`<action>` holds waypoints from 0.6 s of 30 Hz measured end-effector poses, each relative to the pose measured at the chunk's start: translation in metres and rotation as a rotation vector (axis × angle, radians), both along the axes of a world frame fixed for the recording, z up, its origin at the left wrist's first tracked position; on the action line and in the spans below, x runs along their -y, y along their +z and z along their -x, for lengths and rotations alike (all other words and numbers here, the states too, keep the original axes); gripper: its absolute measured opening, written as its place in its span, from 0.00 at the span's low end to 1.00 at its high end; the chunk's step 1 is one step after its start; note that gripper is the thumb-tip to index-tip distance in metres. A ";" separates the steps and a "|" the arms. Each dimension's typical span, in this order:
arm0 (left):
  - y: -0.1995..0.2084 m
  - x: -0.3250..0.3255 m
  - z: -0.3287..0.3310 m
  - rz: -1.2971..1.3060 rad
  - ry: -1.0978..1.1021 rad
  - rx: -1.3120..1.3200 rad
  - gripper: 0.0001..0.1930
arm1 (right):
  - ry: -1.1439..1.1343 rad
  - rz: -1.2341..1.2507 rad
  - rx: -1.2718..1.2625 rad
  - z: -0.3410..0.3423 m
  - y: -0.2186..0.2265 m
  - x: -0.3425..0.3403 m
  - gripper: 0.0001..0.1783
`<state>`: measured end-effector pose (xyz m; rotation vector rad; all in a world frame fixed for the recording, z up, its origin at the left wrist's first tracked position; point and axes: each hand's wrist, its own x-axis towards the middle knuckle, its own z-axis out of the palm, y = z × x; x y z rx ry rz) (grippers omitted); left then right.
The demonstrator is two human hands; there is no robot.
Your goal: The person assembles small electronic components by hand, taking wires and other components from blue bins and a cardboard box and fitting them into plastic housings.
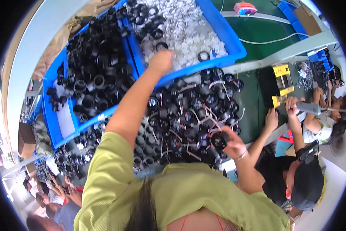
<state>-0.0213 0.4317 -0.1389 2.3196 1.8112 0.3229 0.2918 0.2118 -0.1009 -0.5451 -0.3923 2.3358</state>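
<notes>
My left arm stretches forward over a blue bin [235,54] of white plastic pieces [184,30]. At its near edge is my left hand [161,61], slightly blurred, its fingers turned down and hidden. A black ring [161,46] lies just beyond the knuckles, and I cannot tell whether they touch. On the right, my right hand [236,145] grips a round black part [220,140] between thumb and fingers, above the worktable. Below and between my hands spread many round black units with pale wires [198,104].
A second blue bin [54,127] at left holds black cylindrical rings [98,57]. Open black rings [144,142] stand in rows near my body. At right, a co-worker in a dark cap [307,184] holds a grey power screwdriver [309,107] beside a yellow-and-black fixture [282,82].
</notes>
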 end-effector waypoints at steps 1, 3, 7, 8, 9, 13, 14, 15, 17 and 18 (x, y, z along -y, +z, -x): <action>-0.015 -0.016 -0.005 0.076 0.018 -0.074 0.08 | -0.039 -0.003 0.038 0.005 0.003 0.000 0.31; -0.052 -0.042 -0.009 0.119 0.032 -0.190 0.10 | -0.057 0.058 0.070 0.011 0.009 -0.002 0.30; -0.081 -0.055 -0.004 0.284 0.051 -0.307 0.14 | -0.076 -0.004 0.227 0.012 0.007 -0.010 0.30; -0.068 -0.051 -0.002 0.303 0.007 -0.329 0.14 | -0.087 0.041 0.214 0.011 0.010 -0.012 0.30; -0.065 -0.041 0.011 0.166 0.041 -0.227 0.12 | -0.085 0.003 0.180 0.014 0.011 -0.016 0.30; 0.011 0.027 0.034 0.459 0.269 1.332 0.16 | -0.096 -0.067 -0.009 0.016 0.014 -0.038 0.27; 0.032 0.051 0.026 0.637 0.238 1.885 0.17 | -0.109 -0.094 -0.058 0.019 0.024 -0.051 0.25; 0.058 0.080 0.006 0.719 0.290 2.100 0.18 | -0.127 -0.143 -0.008 0.030 0.038 -0.064 0.22; 0.075 0.129 -0.027 0.994 0.136 2.521 0.16 | -0.227 -0.218 0.206 0.060 0.076 -0.076 0.20; 0.093 0.147 -0.046 1.028 0.120 2.418 0.14 | -0.301 -0.406 0.302 0.070 0.085 -0.077 0.21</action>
